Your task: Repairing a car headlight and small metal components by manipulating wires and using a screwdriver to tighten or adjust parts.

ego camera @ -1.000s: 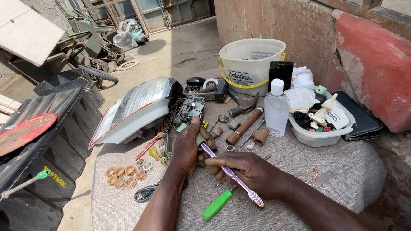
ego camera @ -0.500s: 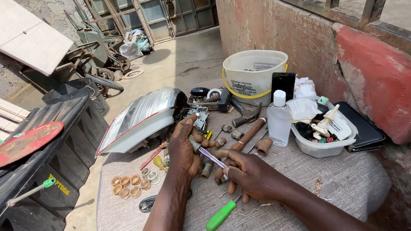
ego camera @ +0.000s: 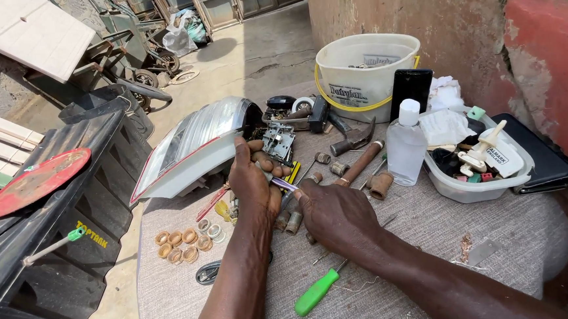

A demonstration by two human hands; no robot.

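Observation:
My left hand [ego camera: 253, 174] is closed around a small metal part, which its fingers mostly hide, just in front of a vehicle headlight unit [ego camera: 191, 145] on the cloth-covered table [ego camera: 433, 236]. My right hand [ego camera: 336, 212] grips a toothbrush [ego camera: 285, 184] with a purple and white handle, its head end pointing into the left hand. A green-handled screwdriver [ego camera: 316, 292] lies on the cloth just below my right wrist. Several rusty pipe fittings [ego camera: 381, 185] lie beyond my hands.
At the back stands a white bucket [ego camera: 364, 76]; a clear bottle [ego camera: 406, 144], a dark phone [ego camera: 410, 89] and a white tray of small items [ego camera: 478, 161] are right. Brass rings [ego camera: 182, 241] lie left. A black bin with a red disc [ego camera: 32, 181] is far left.
The view has moved closer and lower. My right hand has drawn the toothbrush in, so its head now meets the part in my left hand, which has shifted slightly toward the headlight.

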